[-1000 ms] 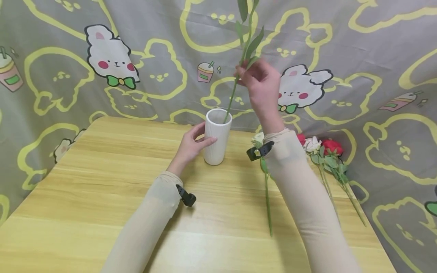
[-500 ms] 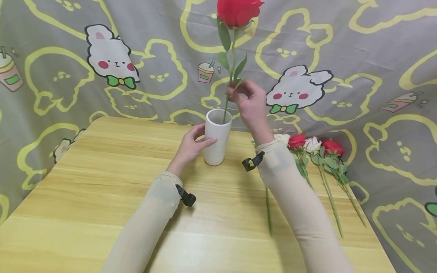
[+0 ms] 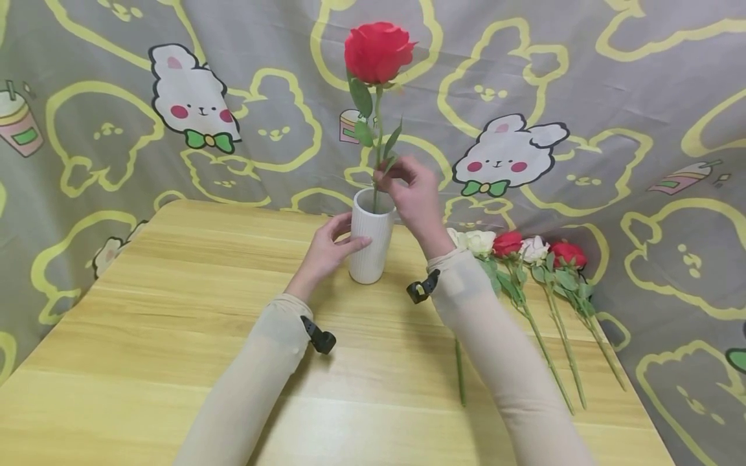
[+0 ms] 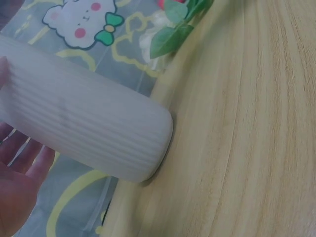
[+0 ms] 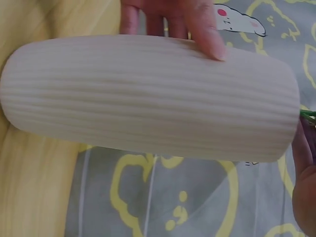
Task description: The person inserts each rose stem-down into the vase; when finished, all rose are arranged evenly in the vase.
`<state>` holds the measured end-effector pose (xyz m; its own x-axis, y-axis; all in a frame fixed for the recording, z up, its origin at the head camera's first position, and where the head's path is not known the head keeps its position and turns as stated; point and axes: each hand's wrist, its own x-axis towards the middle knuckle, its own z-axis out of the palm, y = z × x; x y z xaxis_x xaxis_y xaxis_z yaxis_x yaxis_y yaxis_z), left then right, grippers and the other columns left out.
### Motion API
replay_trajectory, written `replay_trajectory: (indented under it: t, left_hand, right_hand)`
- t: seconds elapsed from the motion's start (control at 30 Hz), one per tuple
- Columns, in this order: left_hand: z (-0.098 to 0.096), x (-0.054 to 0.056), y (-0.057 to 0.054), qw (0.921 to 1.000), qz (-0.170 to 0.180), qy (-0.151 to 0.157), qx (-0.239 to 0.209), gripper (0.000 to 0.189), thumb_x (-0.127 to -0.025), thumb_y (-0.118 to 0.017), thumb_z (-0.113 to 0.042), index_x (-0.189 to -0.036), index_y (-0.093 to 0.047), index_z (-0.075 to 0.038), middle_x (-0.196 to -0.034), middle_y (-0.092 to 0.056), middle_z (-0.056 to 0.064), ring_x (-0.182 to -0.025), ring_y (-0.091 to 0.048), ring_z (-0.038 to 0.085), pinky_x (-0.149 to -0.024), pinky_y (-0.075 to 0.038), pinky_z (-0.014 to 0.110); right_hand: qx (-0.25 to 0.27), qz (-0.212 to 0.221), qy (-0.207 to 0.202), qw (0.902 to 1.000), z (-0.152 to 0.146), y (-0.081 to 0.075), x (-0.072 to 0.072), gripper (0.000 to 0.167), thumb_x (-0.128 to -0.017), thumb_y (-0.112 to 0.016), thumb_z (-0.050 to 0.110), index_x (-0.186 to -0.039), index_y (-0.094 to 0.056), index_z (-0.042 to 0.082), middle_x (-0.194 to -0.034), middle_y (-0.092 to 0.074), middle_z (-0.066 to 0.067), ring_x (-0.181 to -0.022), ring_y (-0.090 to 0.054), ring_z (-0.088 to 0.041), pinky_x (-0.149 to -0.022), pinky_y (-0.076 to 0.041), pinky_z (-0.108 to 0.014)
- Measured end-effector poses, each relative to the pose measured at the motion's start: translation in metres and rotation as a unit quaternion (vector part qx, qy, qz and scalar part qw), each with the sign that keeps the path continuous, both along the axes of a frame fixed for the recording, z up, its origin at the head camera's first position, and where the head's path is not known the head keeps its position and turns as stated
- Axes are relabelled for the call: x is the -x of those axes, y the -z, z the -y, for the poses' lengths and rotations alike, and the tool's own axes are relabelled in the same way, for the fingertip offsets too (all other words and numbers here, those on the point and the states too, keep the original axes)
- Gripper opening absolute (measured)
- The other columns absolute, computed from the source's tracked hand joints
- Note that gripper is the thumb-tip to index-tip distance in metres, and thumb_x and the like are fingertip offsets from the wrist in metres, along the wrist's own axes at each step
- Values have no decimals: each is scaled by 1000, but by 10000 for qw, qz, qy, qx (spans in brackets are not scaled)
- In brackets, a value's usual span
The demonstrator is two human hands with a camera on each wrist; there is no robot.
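Note:
A white ribbed vase [image 3: 370,255] stands upright near the back edge of the table. My left hand [image 3: 327,249] grips its left side, thumb across the front and fingers behind. In the right wrist view that thumb [image 5: 210,39] presses on the ribbed vase wall [image 5: 148,98]. Above the mouth, my right hand [image 3: 415,197] pinches the green stem of a red rose [image 3: 380,53] between thumb and fingertips. The stem's lower end is inside the vase and hidden by its wall. The bloom and several leaves rise above the right hand, nearly upright.
Right of the vase lie several more roses: white ones [image 3: 480,241], a red one [image 3: 507,242], a pale pink one [image 3: 533,248] and another red one [image 3: 566,254], stems toward me. My right forearm partly covers them. A patterned grey curtain [image 3: 280,39] hangs behind the wooden table [image 3: 175,323].
My right hand has come down and left with the red rose, sliding its stem deeper into the vase, and the bloom has come into view. The left hand has stayed on the vase.

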<state>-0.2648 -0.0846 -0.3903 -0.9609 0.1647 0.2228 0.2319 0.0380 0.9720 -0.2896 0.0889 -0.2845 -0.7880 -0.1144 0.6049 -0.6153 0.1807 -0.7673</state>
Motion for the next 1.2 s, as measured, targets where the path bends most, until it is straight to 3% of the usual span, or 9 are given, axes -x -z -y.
replay_trajectory:
  t: [0.2, 0.57, 1.2]
  left_hand:
    - [1, 0, 0, 10000, 6, 29, 22, 66, -87, -77, -18, -144, -45, -6, -140, -50, 11, -129, -47, 23, -105, -44, 33]
    - [1, 1, 0, 9999, -98, 37, 83, 64, -88, -77, -17, -143, -47, -7, -139, -51, 9, -127, -49, 23, -104, -45, 35]
    - [2, 2, -1, 9998, -39, 69, 177, 64, -87, -77, -18, -142, -47, -6, -137, -53, 11, -127, -48, 22, -103, -45, 33]
  right_hand:
    - [-172, 190, -41, 9997, 2, 7, -2, 8, -88, -73, 5, -93, -69, 0, -96, -66, -7, -88, -66, -18, -90, -53, -33]
    - [-356, 274, -192, 9988, 2, 12, -2, 8, -88, -70, -1, -96, -69, -2, -96, -64, -7, -91, -65, -19, -87, -56, -33]
    - [-483, 268, -536, 9970, 0, 13, -2, 28, -86, -73, -2, -113, -65, -4, -114, -56, -11, -103, -63, -26, -91, -54, -36]
